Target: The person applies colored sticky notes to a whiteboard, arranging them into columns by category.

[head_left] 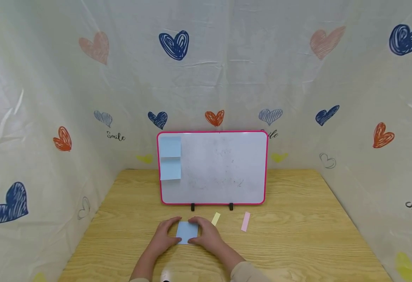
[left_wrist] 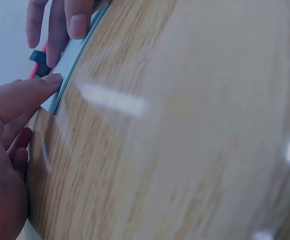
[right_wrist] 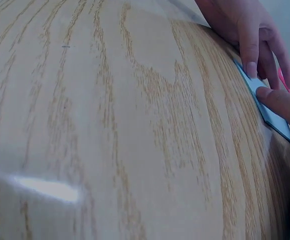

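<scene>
A pale blue pad of sticky notes (head_left: 187, 232) lies on the wooden table between both hands. My left hand (head_left: 161, 237) holds its left side, the thumb resting on top by the near edge and the fingers reaching towards the far edge. My right hand (head_left: 208, 236) holds the right side in the same way. In the left wrist view, the pad (left_wrist: 74, 54) shows a thin darker edge under the thumbs. The right wrist view has the right thumb on the pad (right_wrist: 274, 118) too. Two blue sticky notes, an upper one (head_left: 170, 147) and a lower one (head_left: 170, 169), are stuck on the whiteboard's left side.
The pink-framed whiteboard (head_left: 223, 164) stands behind the hands on black feet (head_left: 192, 207). A yellow strip (head_left: 215, 218) lies beside the right hand, partly covered by it. Farther right lies a pink strip (head_left: 245, 221). A heart-printed curtain (head_left: 227, 78) surrounds the table.
</scene>
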Action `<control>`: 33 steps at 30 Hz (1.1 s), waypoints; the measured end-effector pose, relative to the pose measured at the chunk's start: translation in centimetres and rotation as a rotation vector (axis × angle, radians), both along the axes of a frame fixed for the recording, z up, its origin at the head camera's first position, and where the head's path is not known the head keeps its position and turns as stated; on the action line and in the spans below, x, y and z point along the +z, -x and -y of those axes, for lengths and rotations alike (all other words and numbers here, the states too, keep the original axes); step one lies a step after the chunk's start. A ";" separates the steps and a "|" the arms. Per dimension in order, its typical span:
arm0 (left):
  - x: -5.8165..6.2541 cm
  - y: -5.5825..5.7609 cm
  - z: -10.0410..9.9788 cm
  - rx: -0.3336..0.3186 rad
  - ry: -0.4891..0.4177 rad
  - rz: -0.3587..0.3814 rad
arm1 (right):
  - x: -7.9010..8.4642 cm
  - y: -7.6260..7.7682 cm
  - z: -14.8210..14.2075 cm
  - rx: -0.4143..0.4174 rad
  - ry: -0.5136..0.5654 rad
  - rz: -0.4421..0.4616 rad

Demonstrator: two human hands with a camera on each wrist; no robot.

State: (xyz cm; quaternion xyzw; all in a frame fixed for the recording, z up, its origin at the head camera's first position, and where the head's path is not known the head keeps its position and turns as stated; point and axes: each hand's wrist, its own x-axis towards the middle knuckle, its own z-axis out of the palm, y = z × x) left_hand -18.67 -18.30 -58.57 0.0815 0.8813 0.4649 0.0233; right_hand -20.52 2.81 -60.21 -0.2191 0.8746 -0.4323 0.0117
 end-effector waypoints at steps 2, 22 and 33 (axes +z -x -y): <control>0.0 0.0 0.0 0.000 0.003 -0.002 | 0.0 0.0 0.0 0.004 -0.021 -0.007; 0.2 0.1 0.1 0.000 0.019 0.006 | 0.1 0.3 -0.2 0.050 -0.091 -0.031; 0.2 0.0 0.5 -0.026 -0.022 0.026 | 0.2 -0.1 -0.3 0.049 -0.060 -0.018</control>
